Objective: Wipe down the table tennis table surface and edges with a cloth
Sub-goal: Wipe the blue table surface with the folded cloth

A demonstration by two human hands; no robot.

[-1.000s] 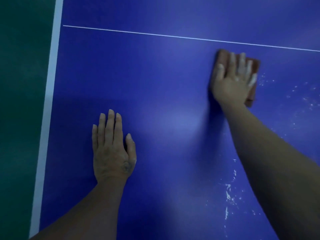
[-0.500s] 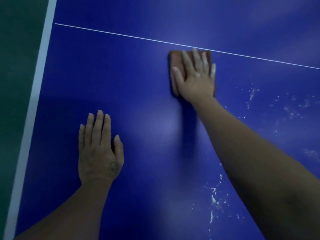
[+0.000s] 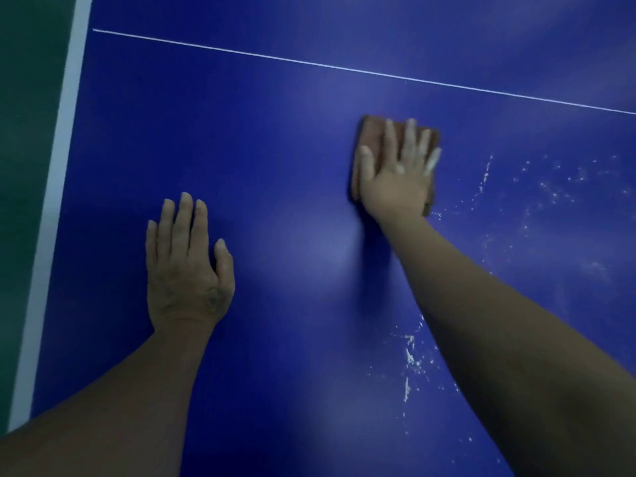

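The blue table tennis table fills the view, with a thin white centre line running across it. A folded reddish-brown cloth lies flat on the surface below that line. My right hand presses down on the cloth with straight, spread fingers, covering most of it. My left hand rests flat on the bare table to the left, fingers straight, holding nothing. White dust specks lie scattered right of the cloth.
The table's white edge stripe runs down the left side, with dark green floor beyond it. A streak of white residue sits on the surface beside my right forearm.
My right hand slid the cloth left toward the centre line, then back down and to the right. My left hand stayed flat on the table.
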